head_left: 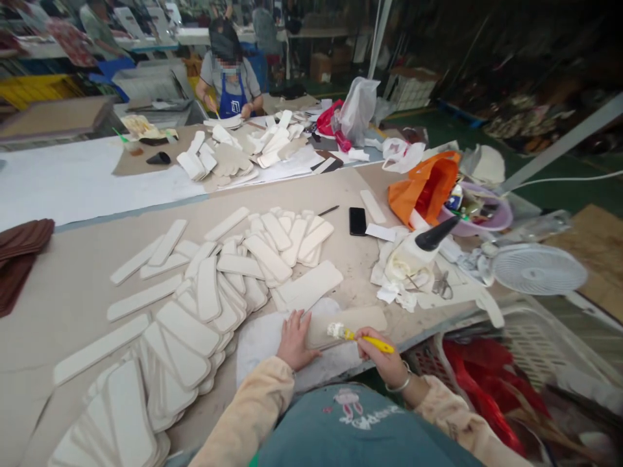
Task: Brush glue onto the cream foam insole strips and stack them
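Note:
My left hand lies flat with fingers spread, pressing down the left end of a long beige strip at the table's near edge. My right hand is closed round a yellow-handled brush whose white bristles rest on the strip. Under the strip lies a white sheet. Several pale rounded strips spread in overlapping rows to the left and beyond.
A white glue bottle with a black nozzle, scissors and rags sit to the right. A black phone, an orange bag, a white fan and a basket with red material are nearby. A person in a blue apron works opposite.

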`<state>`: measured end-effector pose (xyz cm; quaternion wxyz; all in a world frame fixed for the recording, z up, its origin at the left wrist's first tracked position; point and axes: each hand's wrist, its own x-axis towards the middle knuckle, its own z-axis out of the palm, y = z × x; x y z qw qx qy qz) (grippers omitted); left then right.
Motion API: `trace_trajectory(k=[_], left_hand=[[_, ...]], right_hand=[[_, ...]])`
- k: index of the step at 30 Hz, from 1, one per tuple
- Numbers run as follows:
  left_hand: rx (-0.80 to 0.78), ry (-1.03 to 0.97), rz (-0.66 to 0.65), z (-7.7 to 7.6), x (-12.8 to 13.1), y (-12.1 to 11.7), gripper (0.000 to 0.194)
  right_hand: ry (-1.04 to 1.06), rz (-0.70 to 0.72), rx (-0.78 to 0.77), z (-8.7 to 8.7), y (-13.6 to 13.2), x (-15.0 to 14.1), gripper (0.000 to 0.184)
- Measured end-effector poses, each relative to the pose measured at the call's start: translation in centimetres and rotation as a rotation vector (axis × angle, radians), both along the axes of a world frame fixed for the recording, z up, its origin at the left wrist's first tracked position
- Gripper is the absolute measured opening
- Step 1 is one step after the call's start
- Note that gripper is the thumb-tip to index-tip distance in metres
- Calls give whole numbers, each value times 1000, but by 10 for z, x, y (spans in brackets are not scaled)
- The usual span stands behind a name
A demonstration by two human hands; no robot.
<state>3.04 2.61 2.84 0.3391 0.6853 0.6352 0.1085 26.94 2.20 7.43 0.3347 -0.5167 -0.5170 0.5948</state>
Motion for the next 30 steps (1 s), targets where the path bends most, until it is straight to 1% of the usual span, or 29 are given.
trace_trajectory(k=[3, 7, 15, 18, 20, 23, 30], left_hand=[[8, 55, -20, -3, 5, 2, 87], [19, 124, -6, -5, 8, -2, 74], [70, 157, -4, -6, 9, -11, 69], [121, 177, -29, -9, 8, -14, 67], [151, 189, -40, -11, 7, -15, 66], [174, 203, -45, -14, 5, -16, 64], [189, 224, -52, -19, 4, -15, 62]], right_hand=[[-23, 66, 10, -4, 5, -4, 21], [-32, 128, 27, -8, 9, -10, 22], [-97, 248, 107, -16, 14, -30, 17], [-125, 243, 101, -21, 16, -31, 15], [-139, 203, 78, -23, 18, -26, 16], [-166, 123, 51, -25, 19, -8, 17], [-247, -89, 60, -30, 26, 53, 19]])
